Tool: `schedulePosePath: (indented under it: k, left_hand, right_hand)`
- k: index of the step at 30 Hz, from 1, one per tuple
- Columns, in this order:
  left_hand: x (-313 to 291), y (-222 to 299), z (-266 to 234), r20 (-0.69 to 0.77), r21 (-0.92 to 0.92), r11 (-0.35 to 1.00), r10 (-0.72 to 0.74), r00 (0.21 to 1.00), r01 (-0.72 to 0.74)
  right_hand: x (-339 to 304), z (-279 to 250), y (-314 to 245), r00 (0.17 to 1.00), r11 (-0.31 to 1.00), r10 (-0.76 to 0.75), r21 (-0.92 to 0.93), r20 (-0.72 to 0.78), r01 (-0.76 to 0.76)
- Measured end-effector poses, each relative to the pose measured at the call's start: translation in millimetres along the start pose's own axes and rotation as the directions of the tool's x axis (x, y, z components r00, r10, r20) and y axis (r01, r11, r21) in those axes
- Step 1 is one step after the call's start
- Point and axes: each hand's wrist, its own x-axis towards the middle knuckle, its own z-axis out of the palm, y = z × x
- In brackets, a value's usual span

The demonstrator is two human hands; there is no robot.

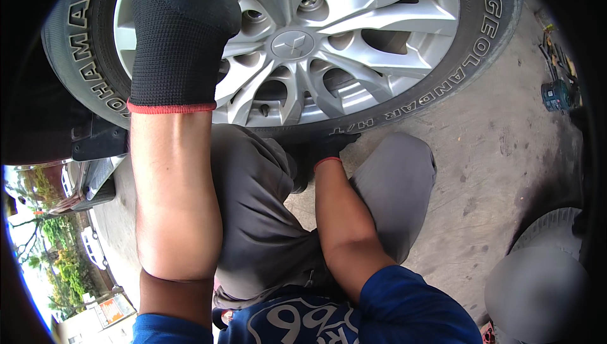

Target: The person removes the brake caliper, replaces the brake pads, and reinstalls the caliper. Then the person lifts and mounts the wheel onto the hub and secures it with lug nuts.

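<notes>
A large wheel fills the upper middle, its silver alloy rim inside a black tyre with raised outlined lettering. My left hand, in a black knit glove with a red cuff, is over the left part of the rim. Its fingers are cut off by the top edge, so what they hold, if anything, is hidden. Low at the tyre's bottom edge is my right hand, gloved alike, with at least one finger stretched out along the rubber. Its other fingers are lost in shadow. Lug nuts sit in recesses around the centre cap.
My bent knees in grey trousers lie below the wheel on a concrete floor. A dark green tool or device lies at far right, above a blurred grey rounded object. Dark vehicle bodywork borders the left.
</notes>
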Motion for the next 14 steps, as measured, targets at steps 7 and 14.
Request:
schedulePosePath:
  k: [7, 14]
  left_hand:
    - [-2, 2, -7, -0.018, -0.022, 1.0, 0.02, 1.0, -0.02]
    - [-9, -4, 8, -0.268, 0.219, 0.971, 0.153, 0.951, -0.094]
  right_hand:
    - [2, 8, -2, 1.0, 1.0, -0.023, -0.002, -0.004, 0.023]
    - [2, 15, 5, 0.999, 0.998, -0.031, -0.06, -0.043, 0.028]
